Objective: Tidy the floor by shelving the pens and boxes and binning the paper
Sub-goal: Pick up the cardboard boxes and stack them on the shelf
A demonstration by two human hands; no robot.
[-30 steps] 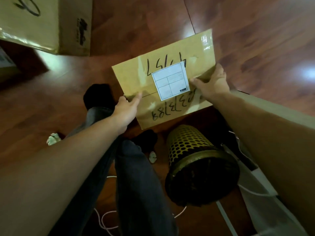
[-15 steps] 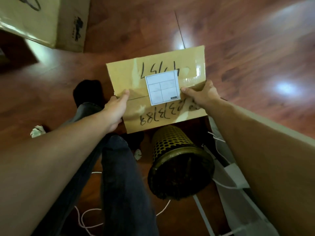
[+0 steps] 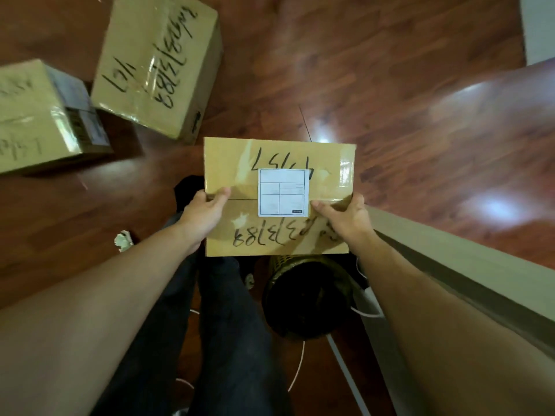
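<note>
I hold a taped cardboard box with black handwriting and a white label above the floor, in front of my legs. My left hand grips its left side, thumb on top. My right hand grips its right side, thumb near the label. Two more cardboard boxes lie on the wooden floor: one at the upper left, another at the far left. A crumpled paper ball lies on the floor left of my legs. A perforated yellow-black bin stands right below the held box.
A pale shelf or desk edge runs along the right. White cables trail on the floor by my feet. A second small paper scrap lies between my legs and the bin. Open wooden floor stretches ahead.
The view has tilted up and swung, bringing two floor boxes into sight at the left. The held box has levelled out and now hangs right over the bin's far rim.
</note>
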